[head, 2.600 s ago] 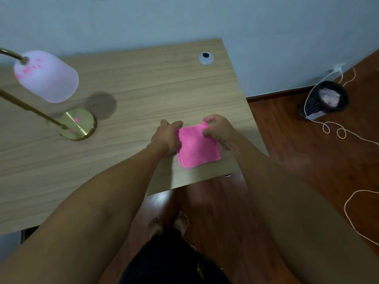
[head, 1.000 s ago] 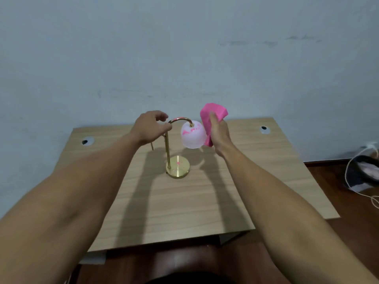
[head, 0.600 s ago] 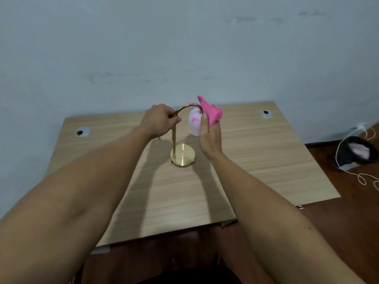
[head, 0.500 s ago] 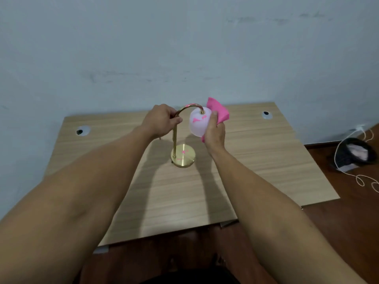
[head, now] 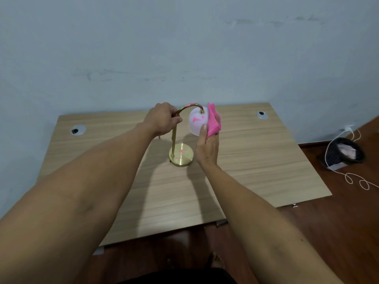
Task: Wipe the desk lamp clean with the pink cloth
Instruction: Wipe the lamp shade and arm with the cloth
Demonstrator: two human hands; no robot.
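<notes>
The desk lamp stands mid-desk on a round brass base point(head: 181, 157), with a curved brass arm and a frosted white shade point(head: 197, 123) that carries pink marks. My left hand point(head: 163, 118) is closed around the top of the brass stem, just left of the shade. My right hand point(head: 207, 146) holds the pink cloth point(head: 214, 120) bunched against the shade's right side, thumb on the shade's lower edge. Pink smears also show on the base and on the arch of the arm.
The wooden desk point(head: 256, 165) sits against a pale blue wall, with cable grommets at back left point(head: 77, 130) and back right point(head: 261, 115). On the floor at right lie a black mesh bin point(head: 342, 154) and a white cord point(head: 354, 180).
From folding the cloth flat on the desk, my hands went to the lamp: left took the stem, right brought the cloth to the shade and has been sliding it over the right side.
</notes>
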